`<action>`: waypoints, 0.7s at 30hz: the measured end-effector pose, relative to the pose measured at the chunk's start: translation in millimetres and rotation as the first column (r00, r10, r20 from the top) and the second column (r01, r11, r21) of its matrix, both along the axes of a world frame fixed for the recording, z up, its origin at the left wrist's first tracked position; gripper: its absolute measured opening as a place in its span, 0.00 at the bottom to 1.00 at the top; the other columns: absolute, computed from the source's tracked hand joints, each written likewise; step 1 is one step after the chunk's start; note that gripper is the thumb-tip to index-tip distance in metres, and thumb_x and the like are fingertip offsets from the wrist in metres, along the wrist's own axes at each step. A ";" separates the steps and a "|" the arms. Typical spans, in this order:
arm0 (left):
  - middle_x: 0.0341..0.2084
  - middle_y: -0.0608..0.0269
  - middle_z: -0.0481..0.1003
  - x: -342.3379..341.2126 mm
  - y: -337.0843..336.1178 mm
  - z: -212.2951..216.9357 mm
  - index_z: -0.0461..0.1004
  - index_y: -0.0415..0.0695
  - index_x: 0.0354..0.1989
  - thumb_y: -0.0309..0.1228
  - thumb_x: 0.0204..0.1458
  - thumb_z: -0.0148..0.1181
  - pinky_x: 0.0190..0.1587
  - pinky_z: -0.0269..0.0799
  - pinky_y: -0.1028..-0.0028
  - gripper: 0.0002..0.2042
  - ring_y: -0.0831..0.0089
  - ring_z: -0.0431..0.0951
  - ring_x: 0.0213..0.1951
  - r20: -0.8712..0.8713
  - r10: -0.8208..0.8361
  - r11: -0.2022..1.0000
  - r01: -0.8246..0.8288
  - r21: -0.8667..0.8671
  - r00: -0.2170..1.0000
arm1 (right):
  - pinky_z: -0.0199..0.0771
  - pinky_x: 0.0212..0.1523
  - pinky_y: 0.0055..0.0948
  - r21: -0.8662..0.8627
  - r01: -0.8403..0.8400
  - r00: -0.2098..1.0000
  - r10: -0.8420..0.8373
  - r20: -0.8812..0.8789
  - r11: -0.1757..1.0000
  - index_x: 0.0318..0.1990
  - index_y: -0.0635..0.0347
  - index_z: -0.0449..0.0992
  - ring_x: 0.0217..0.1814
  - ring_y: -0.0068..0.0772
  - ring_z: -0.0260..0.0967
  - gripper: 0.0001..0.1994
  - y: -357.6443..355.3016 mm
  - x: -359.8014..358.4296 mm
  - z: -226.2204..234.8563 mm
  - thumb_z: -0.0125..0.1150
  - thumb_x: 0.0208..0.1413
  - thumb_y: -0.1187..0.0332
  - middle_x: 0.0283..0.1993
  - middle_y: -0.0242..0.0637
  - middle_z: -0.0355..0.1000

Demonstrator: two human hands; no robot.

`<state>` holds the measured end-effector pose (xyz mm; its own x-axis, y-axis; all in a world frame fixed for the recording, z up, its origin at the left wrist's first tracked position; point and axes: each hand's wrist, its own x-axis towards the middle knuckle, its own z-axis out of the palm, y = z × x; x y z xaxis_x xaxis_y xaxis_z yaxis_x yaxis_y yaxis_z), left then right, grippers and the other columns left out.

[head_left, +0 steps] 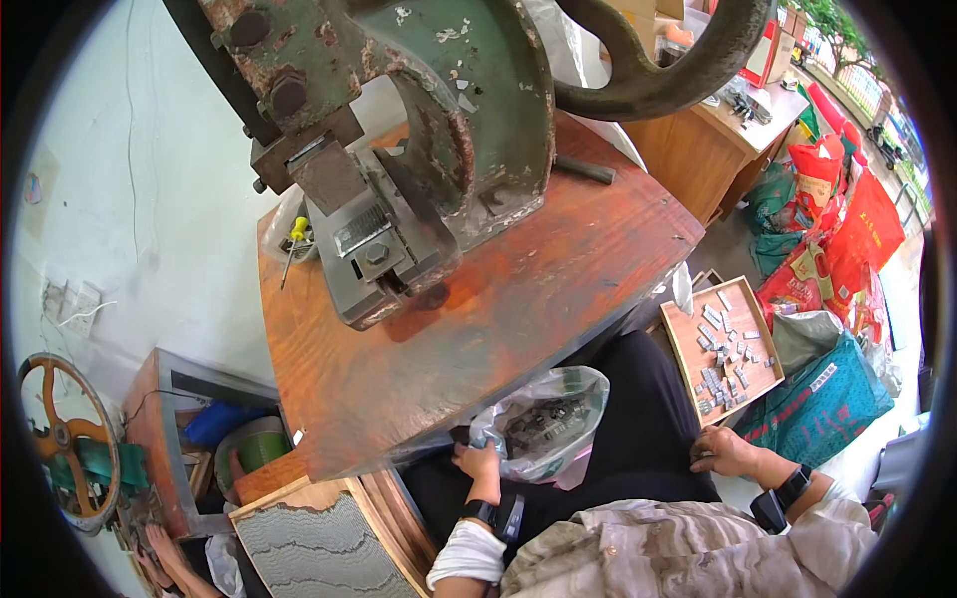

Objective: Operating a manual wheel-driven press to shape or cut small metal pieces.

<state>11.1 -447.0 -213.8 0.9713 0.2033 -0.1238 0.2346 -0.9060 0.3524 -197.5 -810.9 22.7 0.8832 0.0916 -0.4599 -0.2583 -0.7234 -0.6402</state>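
Observation:
My left hand (477, 463) reaches under the table's front edge and touches the rim of a clear plastic bag (543, 424) holding several small dark metal pieces, which rests on my lap. Whether the fingers grip the bag, I cannot tell. My right hand (726, 451) lies flat on my right thigh, fingers spread, holding nothing. Just beyond it stands a shallow wooden tray (688, 349) with several small grey metal pieces scattered inside. Both wrists carry black bands.
A heavy green, rusty press (399, 149) stands on the worn wooden table (518, 299); a yellow-handled screwdriver (292, 244) lies at its left. An orange wheel (60, 439) and open box sit lower left; red and green sacks (837, 259) stand right.

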 end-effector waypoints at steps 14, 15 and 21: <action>0.24 0.48 0.75 37.9 10.4 79.1 0.74 0.39 0.28 0.38 0.40 0.63 0.35 0.70 0.58 0.14 0.49 0.75 0.31 0.305 -0.147 0.961 0.208 -0.180 0.941 | 0.67 0.44 0.41 -0.312 -0.302 0.953 0.274 -0.132 0.901 0.29 0.57 0.78 0.43 0.39 0.67 0.10 14.3 46.2 13.5 0.66 0.43 0.61 0.34 0.34 0.74; 0.25 0.49 0.75 34.6 12.5 76.8 0.74 0.40 0.31 0.39 0.40 0.64 0.35 0.71 0.58 0.15 0.51 0.76 0.30 0.205 -0.218 0.968 0.238 -0.080 0.954 | 0.66 0.45 0.42 -0.536 -0.447 0.895 0.369 -0.252 0.717 0.30 0.56 0.78 0.46 0.38 0.66 0.12 22.8 63.3 17.0 0.65 0.42 0.59 0.37 0.33 0.74; 0.48 0.51 0.67 11.2 12.7 105.1 0.68 0.44 0.45 0.37 0.45 0.57 0.40 0.68 0.53 0.19 0.52 0.70 0.46 0.266 -0.349 0.937 0.342 0.076 0.898 | 0.56 0.58 0.42 -0.514 -0.561 0.667 0.722 0.184 0.649 0.56 0.52 0.66 0.59 0.40 0.58 0.33 95.7 168.0 -47.3 0.67 0.39 0.53 0.51 0.35 0.68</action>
